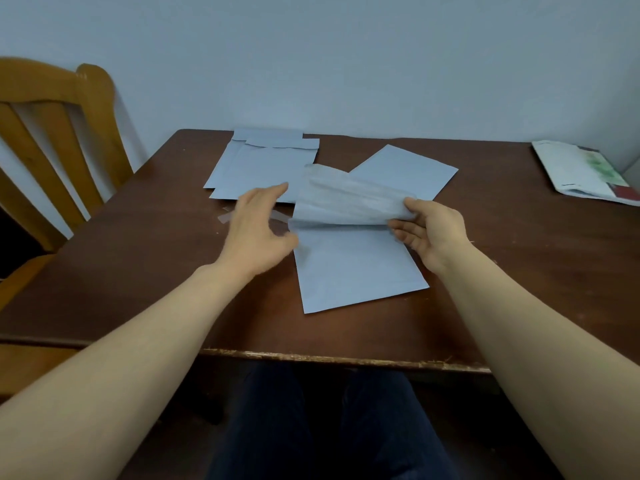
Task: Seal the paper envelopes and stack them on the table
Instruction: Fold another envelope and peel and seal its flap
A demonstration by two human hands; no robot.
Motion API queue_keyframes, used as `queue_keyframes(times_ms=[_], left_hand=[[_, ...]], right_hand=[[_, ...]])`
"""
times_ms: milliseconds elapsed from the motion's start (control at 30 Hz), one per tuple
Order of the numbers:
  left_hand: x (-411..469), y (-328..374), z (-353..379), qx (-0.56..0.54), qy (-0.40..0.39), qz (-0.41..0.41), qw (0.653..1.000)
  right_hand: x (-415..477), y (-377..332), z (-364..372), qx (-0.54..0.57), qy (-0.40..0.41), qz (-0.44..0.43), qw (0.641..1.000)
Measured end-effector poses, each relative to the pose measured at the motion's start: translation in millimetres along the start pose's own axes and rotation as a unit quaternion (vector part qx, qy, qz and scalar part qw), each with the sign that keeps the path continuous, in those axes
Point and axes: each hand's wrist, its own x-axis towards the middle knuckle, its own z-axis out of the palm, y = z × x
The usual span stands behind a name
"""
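A pale blue-white envelope [353, 268] lies on the brown table [138, 258] in front of me, its upper half folded up and over. My right hand [429, 230] pinches that lifted part at its right edge, thumb on top. My left hand [256, 226] hovers just left of the envelope with fingers relaxed and holds nothing. Two more envelopes [256, 164] with open flaps lie overlapped at the back of the table. Another envelope [408, 171] lies flat at the back right of them.
Thin clear strips [225, 216] lie on the table under my left hand. A wooden chair [52, 133] stands at the table's left. A printed booklet [585, 174] lies at the far right edge. A pale wall runs behind the table.
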Motion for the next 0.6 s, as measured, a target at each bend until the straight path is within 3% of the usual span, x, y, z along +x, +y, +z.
queue_keyframes(times_ms=[100, 333, 400, 500, 600], left_hand=[[-9.6, 6.4, 15.5, -0.021, -0.085, 0.032, 0.996], [-15.6, 13.4, 31.6, -0.038, -0.074, -0.01, 0.997], [-13.3, 18.6, 30.7, -0.112, -0.039, -0.012, 0.993], [1.5, 29.3, 21.9, -0.262, -0.021, -0.079, 0.962], [24.7, 37.3, 12.3, -0.328, -0.021, -0.111, 0.938]], right_hand=[[-4.2, 1.4, -8.5, 0.015, -0.038, -0.004, 0.999], [-11.2, 3.1, -23.6, 0.046, -0.077, -0.013, 0.996], [-13.4, 0.4, -24.4, 0.056, -0.083, -0.016, 0.995], [-15.2, -12.5, -25.0, 0.093, -0.124, -0.02, 0.988], [-11.1, -32.4, -19.5, 0.031, -0.136, -0.055, 0.989]])
